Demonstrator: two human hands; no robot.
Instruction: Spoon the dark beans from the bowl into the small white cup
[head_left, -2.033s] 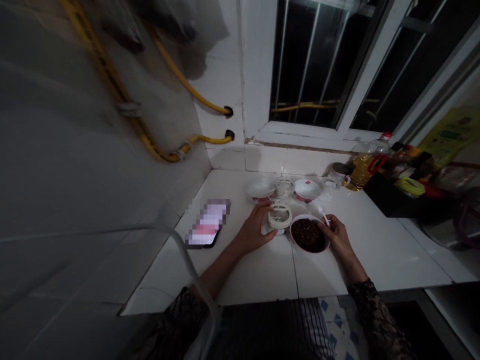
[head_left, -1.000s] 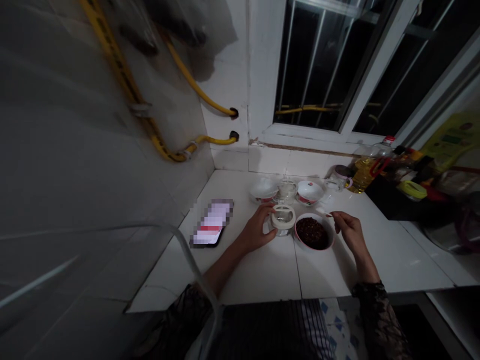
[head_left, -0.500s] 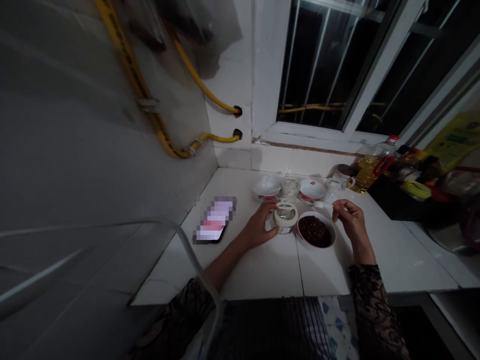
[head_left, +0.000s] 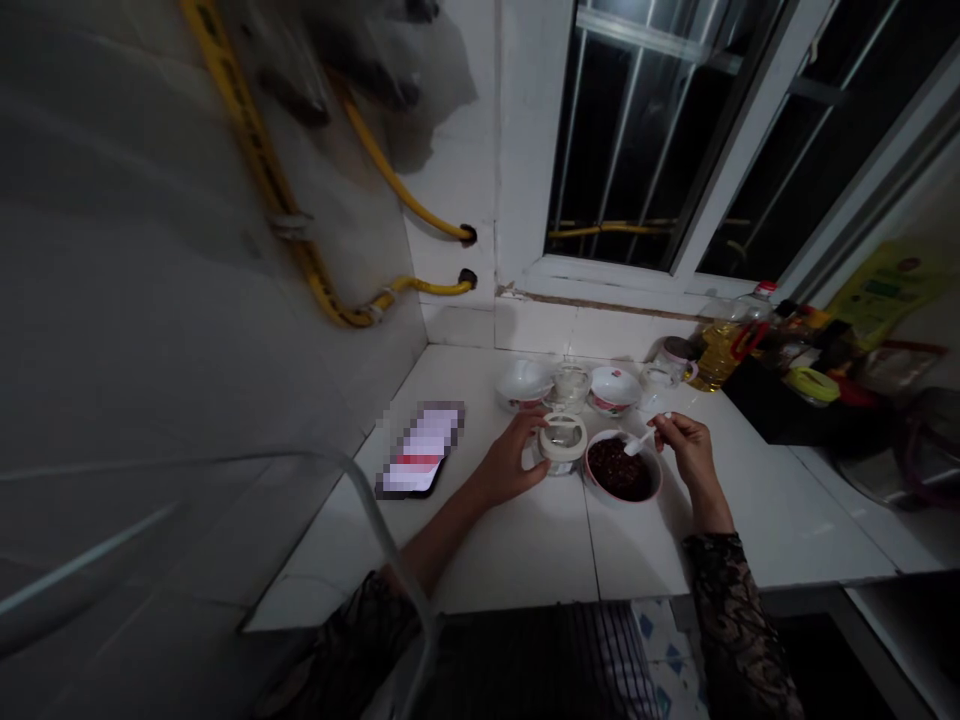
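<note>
My left hand (head_left: 517,462) is curled around the near left side of a small clear jar (head_left: 562,440) with a cream rim, which stands on the white tiled counter. Between the fingers of my right hand (head_left: 688,455) is the handle of a small white spoon (head_left: 637,441). Its bowl end hangs over a white bowl (head_left: 643,490) of dark reddish-brown, chunky food (head_left: 619,470), low at the surface; whether it touches I cannot tell. The bowl stands just right of the jar.
Behind stand a white bowl (head_left: 523,384), a clear jar (head_left: 571,384), a second flowered bowl (head_left: 615,388) and a glass mug (head_left: 661,378). A lit phone (head_left: 421,450) lies left. An oil bottle (head_left: 716,352) and a black box (head_left: 757,400) of condiments occupy the right.
My right hand has brought the spoon from beside the bowl's far rim down over the dark food. My left hand stays on the jar. The view has shifted slightly.
</note>
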